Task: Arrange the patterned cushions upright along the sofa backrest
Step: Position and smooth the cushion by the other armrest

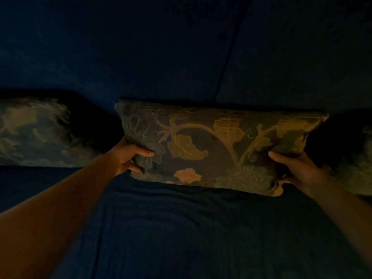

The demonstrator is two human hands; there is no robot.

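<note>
The left hand [131, 156] and right hand [296, 168] grip the ends of a leaf-patterned gold-green fabric cushion [211, 148], upright against the dark blue sofa backrest [141, 47]. Dim light blurs what seems another patterned cushion [34, 131] on the left.

The middle cushion [211, 150] is seen to be covered in matt woven cloth with a raised leaf-and-vine pattern, while the sofa seat [201, 234] and backrest [141, 47] are upholstered in plain, matt, dark blue fabric.
</note>
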